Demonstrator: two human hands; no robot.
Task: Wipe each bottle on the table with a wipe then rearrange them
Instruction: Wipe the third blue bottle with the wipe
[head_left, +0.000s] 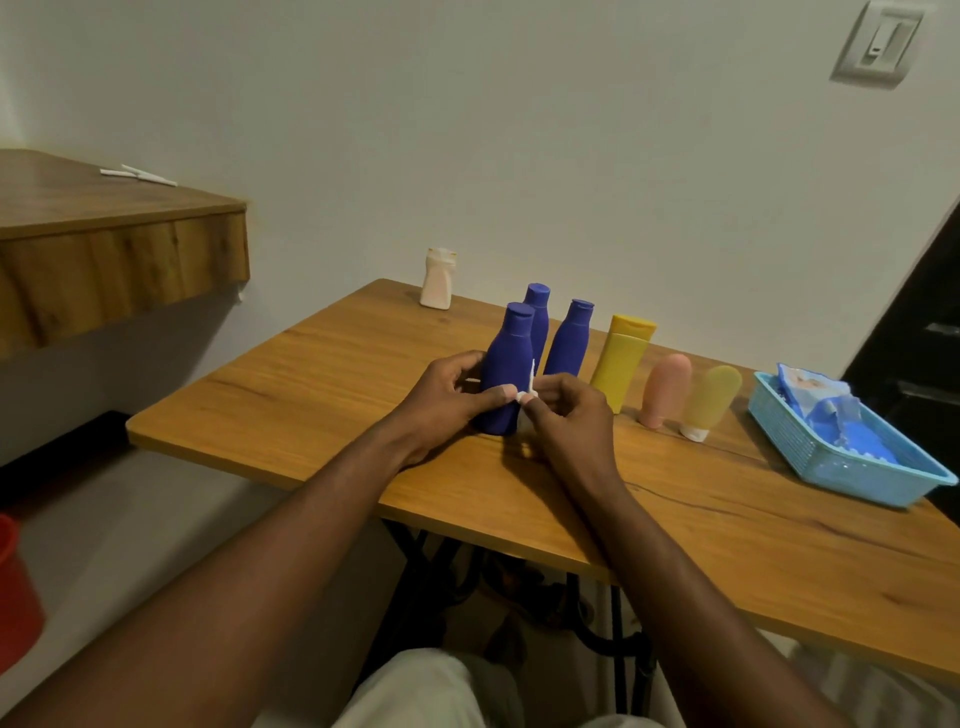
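Three blue bottles stand together mid-table: the nearest blue bottle (506, 364), one behind it (537, 317) and one to its right (571, 340). My left hand (444, 402) and my right hand (563, 415) meet just in front of the nearest blue bottle and both pinch a small white wipe (525, 397). Right of them stand a yellow bottle (621, 366), a pink tube (665, 389) and a pale yellow tube (709, 400), both tubes cap down. A white bottle (438, 279) stands at the far edge by the wall.
A light blue basket (810, 457) with a wipe pack sits at the table's (311, 395) right end. A wooden shelf (114, 249) juts out at the left. A red bucket (15, 592) stands on the floor at the lower left.
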